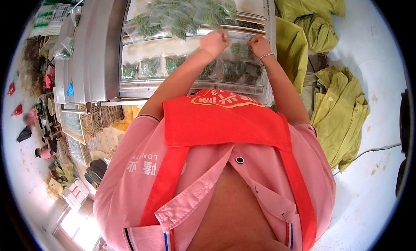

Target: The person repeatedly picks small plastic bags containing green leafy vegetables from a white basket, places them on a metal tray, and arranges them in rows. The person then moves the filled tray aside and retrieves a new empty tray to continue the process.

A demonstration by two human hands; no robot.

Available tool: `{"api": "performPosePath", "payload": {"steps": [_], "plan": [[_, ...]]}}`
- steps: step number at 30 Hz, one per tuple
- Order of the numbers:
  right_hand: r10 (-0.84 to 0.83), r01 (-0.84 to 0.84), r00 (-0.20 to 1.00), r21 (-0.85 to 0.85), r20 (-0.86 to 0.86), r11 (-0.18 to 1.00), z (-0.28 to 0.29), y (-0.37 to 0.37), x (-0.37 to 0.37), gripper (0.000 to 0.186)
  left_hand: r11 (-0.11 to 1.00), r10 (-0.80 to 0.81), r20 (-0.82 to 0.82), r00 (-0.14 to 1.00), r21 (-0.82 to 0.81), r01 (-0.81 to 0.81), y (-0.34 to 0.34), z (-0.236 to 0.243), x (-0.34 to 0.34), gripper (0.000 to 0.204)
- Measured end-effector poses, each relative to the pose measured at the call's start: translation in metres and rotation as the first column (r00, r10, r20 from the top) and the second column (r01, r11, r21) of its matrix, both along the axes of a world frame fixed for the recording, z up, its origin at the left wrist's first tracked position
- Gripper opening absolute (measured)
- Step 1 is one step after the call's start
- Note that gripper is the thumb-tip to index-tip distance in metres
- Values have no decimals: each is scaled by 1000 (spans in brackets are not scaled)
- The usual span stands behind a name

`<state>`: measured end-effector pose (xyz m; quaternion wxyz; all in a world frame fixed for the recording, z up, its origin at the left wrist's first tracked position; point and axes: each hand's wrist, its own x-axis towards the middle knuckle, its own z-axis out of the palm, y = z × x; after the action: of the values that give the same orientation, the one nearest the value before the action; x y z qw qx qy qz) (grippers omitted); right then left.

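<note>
On the steel bench (pixel 104 43) in the head view, both hands work at a clear bag of green leaves (pixel 239 51) that lies on the nearer tray row, just this side of the metal bar (pixel 208 31) crossing the bench. The left hand (pixel 214 42) sits at the bag's left top corner, close under the bar, with its fingers curled together, seemingly pinching the film, though the contact itself is hidden under the knuckles. The right hand (pixel 259 45), a bracelet at its wrist, rests on the bag's right side with fingers bent down onto it; whether they clamp the film I cannot tell.

Beyond the bar lies a loose heap of filled bags (pixel 190 12); nearer than the bar, a row of flat filled bags (pixel 151 67) runs leftward. Right of the bench, yellow-green sacks (pixel 338 112) lie on the floor.

The risks, as I judge them: thin, slippery film could slide from a light pinch and spill leaves; pulling unevenly could crease or tear the bag's mouth; the heap behind the bar could slump toward the hands.
</note>
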<state>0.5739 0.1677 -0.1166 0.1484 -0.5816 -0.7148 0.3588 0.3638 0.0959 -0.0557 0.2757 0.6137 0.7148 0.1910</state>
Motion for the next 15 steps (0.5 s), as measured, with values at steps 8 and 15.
{"api": "performPosePath", "payload": {"steps": [8,15], "plan": [[134,-144,943,12,306,989,20,7,3,24,806,-568,-259,781,18,592,-14,23,25,79],[186,-529,767,442,614,724,52,9,-1,27,822,-557,-278,782,-51,567,-14,17,25,75]]}}
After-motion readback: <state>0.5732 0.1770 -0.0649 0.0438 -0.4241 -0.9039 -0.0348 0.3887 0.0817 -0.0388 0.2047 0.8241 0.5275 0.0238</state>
